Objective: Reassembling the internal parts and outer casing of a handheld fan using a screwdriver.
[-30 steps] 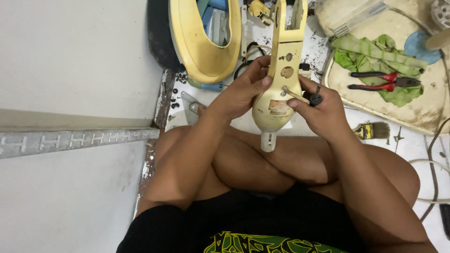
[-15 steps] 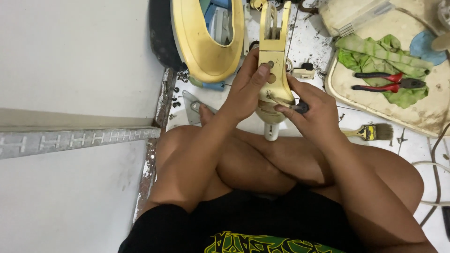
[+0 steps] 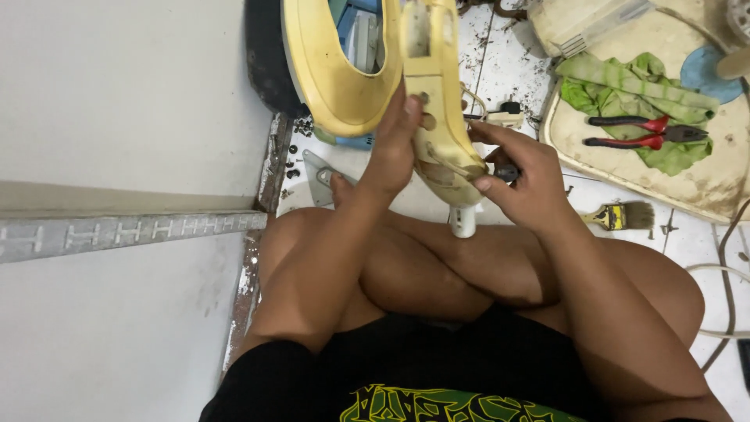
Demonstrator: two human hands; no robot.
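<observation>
The left hand (image 3: 398, 148) wraps around a cream plastic housing (image 3: 439, 117), holding it upright above the crossed legs. The right hand (image 3: 519, 176) pinches the housing's lower end and grips a small dark tool (image 3: 506, 172), possibly a screwdriver handle. Beyond the left hand lies a yellow curved cover (image 3: 328, 70). Right of the right hand, red pliers (image 3: 644, 131) rest on a green cloth (image 3: 625, 86), and a paintbrush (image 3: 621, 215) lies on the floor.
</observation>
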